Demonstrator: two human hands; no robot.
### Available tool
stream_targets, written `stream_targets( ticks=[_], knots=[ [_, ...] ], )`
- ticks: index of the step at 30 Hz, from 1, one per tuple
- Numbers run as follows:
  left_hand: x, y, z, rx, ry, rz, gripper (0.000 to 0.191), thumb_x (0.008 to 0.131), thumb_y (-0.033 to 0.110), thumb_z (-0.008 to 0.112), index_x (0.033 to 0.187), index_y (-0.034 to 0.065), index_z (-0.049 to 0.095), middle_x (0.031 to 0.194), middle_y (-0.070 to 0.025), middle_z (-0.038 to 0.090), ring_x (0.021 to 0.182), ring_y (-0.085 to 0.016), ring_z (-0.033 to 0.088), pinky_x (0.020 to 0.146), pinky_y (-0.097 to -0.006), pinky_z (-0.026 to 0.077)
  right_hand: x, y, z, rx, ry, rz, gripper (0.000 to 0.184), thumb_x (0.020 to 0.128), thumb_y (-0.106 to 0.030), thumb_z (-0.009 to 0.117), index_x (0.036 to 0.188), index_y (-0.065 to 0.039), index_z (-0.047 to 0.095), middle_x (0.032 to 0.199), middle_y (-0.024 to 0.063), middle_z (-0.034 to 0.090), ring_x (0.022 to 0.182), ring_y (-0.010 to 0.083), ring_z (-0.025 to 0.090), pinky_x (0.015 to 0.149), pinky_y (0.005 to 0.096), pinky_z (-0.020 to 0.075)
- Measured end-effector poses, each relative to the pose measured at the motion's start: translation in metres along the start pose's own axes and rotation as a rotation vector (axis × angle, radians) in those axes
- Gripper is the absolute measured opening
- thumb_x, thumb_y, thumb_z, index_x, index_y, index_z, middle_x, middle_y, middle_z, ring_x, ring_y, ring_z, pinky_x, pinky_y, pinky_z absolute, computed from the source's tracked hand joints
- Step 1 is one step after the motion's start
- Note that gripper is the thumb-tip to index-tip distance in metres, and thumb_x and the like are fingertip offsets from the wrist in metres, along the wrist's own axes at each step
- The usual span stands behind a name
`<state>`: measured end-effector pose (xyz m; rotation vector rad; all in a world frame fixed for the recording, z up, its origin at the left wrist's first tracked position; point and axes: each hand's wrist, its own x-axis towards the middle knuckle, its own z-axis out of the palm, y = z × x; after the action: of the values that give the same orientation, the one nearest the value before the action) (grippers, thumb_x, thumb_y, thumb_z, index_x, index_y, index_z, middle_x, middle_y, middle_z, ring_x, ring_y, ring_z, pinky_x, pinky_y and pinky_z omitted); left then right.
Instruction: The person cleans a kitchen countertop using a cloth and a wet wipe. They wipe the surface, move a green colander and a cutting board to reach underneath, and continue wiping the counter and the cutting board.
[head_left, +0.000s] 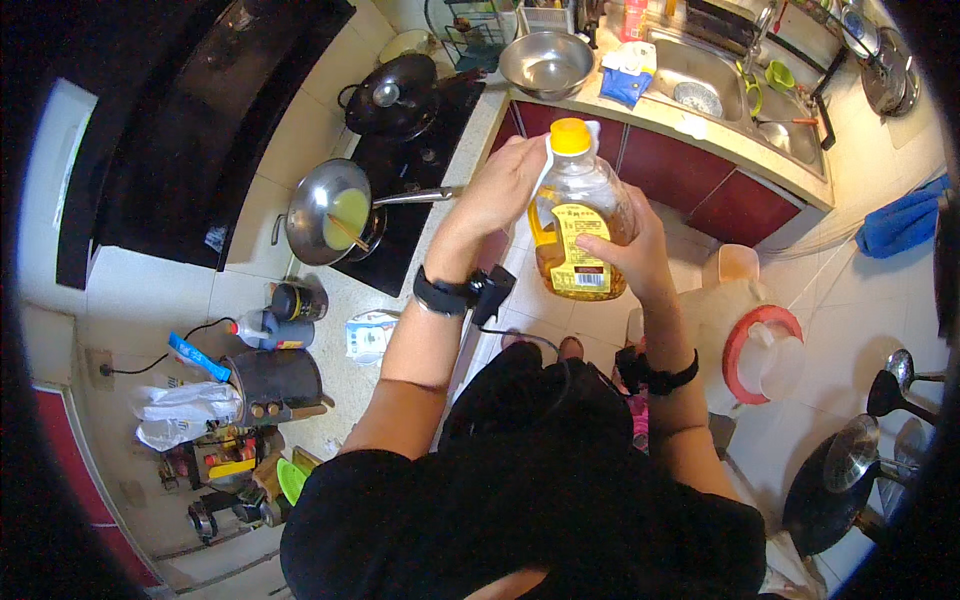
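Note:
A clear plastic oil bottle (581, 232) with a yellow cap and a printed label is held up in front of me. My right hand (637, 244) grips its right side, the thumb lying across the label. At the bottle's neck and upper left side, my left hand (514, 184) presses a white sheet, perhaps a wipe, against it; the fingertips are partly hidden. To the left, a steel wok (300, 217) with yellowish liquid and wooden chopsticks (349, 232) inside stands on the black cooktop (401, 169).
A lidded black wok (394, 97) stands at the cooktop's back. A steel bowl (547, 64) and a blue-and-white packet (627, 75) rest on the counter beside the sink (694, 67). A pack of wipes (369, 337) lies left of my left arm. Pans hang at lower right.

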<state>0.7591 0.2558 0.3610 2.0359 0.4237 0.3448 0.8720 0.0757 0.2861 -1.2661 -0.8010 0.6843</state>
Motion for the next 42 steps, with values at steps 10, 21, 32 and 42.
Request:
stream_targets(
  ticks=[10,21,32,42],
  knots=[
    [0.088,-0.053,0.023,-1.050,-0.542,-0.158,0.043,0.104,0.033,0.059,0.135,0.0031,0.058,0.124,-0.0093,0.068,0.109,-0.018,0.068,0.098,-0.0343,0.055,0.041,0.027,-0.028,0.704,-0.315,0.247,0.082,0.069,-0.032,0.090,0.135,0.001,0.053,0.122,0.0089,0.066,0.112,0.0197,0.064,0.099,0.0335,0.0515],
    [0.169,-0.073,0.006,-0.942,-0.346,-0.096,0.041,0.109,0.031,0.046,0.140,0.0045,0.055,0.127,-0.0094,0.065,0.113,-0.018,0.065,0.097,-0.0325,0.055,0.150,0.012,-0.036,0.593,-0.100,0.144,0.078,0.081,-0.043,0.080,0.134,0.006,0.052,0.124,0.0152,0.066,0.110,0.0221,0.067,0.095,0.0354,0.0550],
    [0.206,-0.081,0.010,-0.749,0.009,0.166,0.047,0.104,0.035,0.060,0.132,-0.0034,0.058,0.118,-0.0106,0.069,0.106,-0.015,0.064,0.093,-0.0294,0.051,0.229,-0.009,-0.085,0.339,0.205,0.088,0.068,0.077,-0.022,0.086,0.134,0.002,0.056,0.120,0.0097,0.068,0.109,0.0200,0.067,0.097,0.0346,0.0545],
    [0.264,-0.059,0.036,-0.220,0.680,0.315,0.030,0.092,0.023,0.074,0.108,0.0019,0.061,0.110,-0.0153,0.053,0.106,-0.033,0.051,0.093,-0.0429,0.041,0.315,-0.024,-0.096,-0.169,0.402,-0.275,0.049,0.090,-0.026,0.079,0.129,-0.004,0.060,0.115,0.0058,0.065,0.105,0.0160,0.064,0.091,0.0359,0.0564]
  ],
)
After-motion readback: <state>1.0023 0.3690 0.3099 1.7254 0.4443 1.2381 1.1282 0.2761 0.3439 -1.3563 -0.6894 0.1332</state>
